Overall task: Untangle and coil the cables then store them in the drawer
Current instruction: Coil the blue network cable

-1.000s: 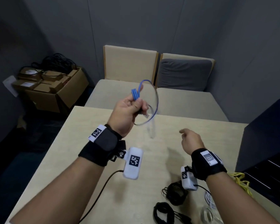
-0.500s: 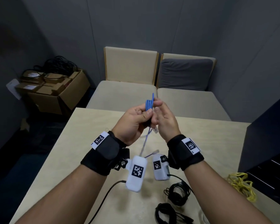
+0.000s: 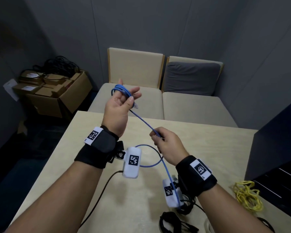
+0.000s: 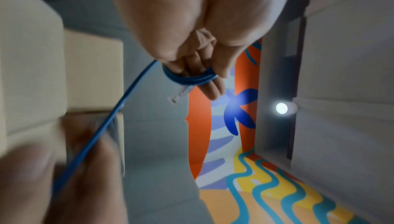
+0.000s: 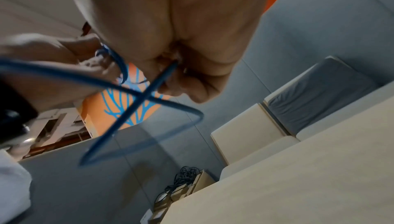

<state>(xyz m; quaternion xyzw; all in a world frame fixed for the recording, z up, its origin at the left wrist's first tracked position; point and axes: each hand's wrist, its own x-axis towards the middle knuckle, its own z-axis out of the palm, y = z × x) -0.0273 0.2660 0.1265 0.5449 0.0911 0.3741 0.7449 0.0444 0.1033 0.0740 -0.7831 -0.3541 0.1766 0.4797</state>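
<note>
In the head view, the left hand (image 3: 119, 105) is up in the air over the far edge of the surface (image 3: 217, 140). The blue cable (image 3: 123, 91) goes round its fingers in a few loops, and the thumb presses the loops down. A clear plug (image 3: 136, 106) hangs by the thumb. From there the cable runs toward 4 o'clock to the right hand (image 3: 168, 143), which pinches it with its fingertips. Past that hand the loose part makes one big loop and hangs toward 6 o'clock. A yellow cable (image 3: 245, 197) lies in a messy heap at 4 o'clock. Black cables (image 3: 171, 221) lie at 6 o'clock, partly cut off. A dark cabinet (image 3: 275, 132) stands at 3 o'clock; I cannot tell if the drawer is there.

In the left wrist view, the loops sit snug round the fingers (image 4: 211, 89). The cable runs toward 7 o'clock into the blurry right hand (image 4: 74, 185).

In the right wrist view, the right hand (image 5: 170, 34) is closed on the cable (image 5: 140, 98), and the loose part crosses itself like an X. The left hand (image 5: 49, 54) shows at 9 o'clock.

I think the blue cable is only partly coiled. The loose part needs winding, the yellow heap needs untangling, and I see nothing put away yet.
</note>
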